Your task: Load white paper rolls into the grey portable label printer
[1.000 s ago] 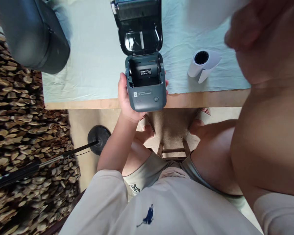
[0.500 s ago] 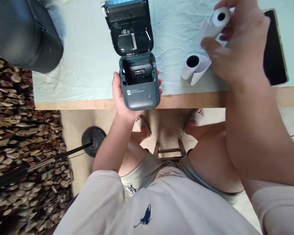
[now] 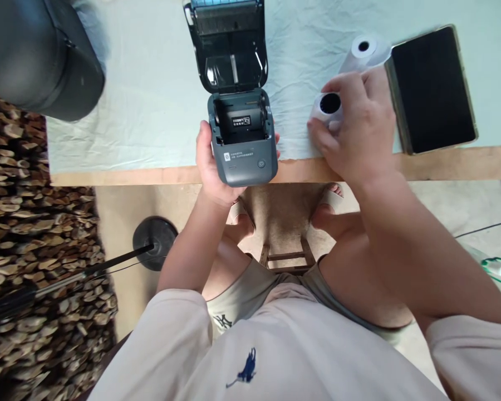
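My left hand (image 3: 214, 175) is wrapped round a dark grey portable label printer (image 3: 245, 167) at the table's front edge. Its lid (image 3: 234, 58) is flipped up, and the roll bay (image 3: 241, 120) inside has no roll in it. To the right, my right hand (image 3: 361, 131) closes round a white paper roll (image 3: 322, 108) with a wide black core, thumb and fingers at its sides. Most of that roll is hidden by the hand. Just behind stands a second white paper roll (image 3: 361, 53) with a narrower core, apart from my fingertips.
A black tablet (image 3: 434, 92) in a clear-edged case lies right of my right hand. At the far left a dark rounded bag or case (image 3: 67, 72) rests on the pale blue cloth (image 3: 146, 94). A stand with a round black base (image 3: 155, 236) is on the floor.
My right hand has let go of the rear paper roll, moved towards me and left, and taken hold of the nearer one. The left hand still holds the open printer.
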`<state>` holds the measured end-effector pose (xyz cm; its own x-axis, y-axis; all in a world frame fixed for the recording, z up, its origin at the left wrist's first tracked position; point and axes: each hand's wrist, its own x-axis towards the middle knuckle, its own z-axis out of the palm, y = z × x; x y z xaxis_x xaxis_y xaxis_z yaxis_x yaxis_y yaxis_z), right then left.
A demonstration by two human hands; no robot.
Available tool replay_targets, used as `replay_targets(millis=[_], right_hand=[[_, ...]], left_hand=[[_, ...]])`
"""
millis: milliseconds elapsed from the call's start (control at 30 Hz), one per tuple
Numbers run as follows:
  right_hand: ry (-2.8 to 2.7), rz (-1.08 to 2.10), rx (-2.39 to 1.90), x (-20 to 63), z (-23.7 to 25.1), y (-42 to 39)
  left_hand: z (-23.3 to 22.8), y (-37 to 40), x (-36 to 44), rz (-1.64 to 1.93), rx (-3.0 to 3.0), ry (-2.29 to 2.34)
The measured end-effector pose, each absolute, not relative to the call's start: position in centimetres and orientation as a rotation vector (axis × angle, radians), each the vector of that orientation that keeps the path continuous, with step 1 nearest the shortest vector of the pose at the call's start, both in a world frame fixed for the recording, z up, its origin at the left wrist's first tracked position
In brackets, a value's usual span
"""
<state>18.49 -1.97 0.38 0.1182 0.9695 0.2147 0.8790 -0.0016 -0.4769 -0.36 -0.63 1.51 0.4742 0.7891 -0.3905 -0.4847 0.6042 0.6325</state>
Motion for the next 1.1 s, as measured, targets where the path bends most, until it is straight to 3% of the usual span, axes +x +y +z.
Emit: replay_targets(millis=[333,567,700,1100], right_hand=[[-1.536,0.294,-1.245,16.2,1.6,-0.3],[-2.063,0.229,-1.372,13.5,3.1,-0.1],[-2.140,0.375,-1.453,13.6,2.9,0.5],[-2.139,0.284,-1.106,14.1,2.0,-1.5]], left_hand=[[0.2,-0.4,-0.8,0.856,0.518,0.629],[0.1,-0.7,-0.3,1.012,0.557,0.773],[0.2,-1.0,-0.1,1.015,0.568,0.820],[1.1,-0.8,0.1,0.993,0.626,0.721]])
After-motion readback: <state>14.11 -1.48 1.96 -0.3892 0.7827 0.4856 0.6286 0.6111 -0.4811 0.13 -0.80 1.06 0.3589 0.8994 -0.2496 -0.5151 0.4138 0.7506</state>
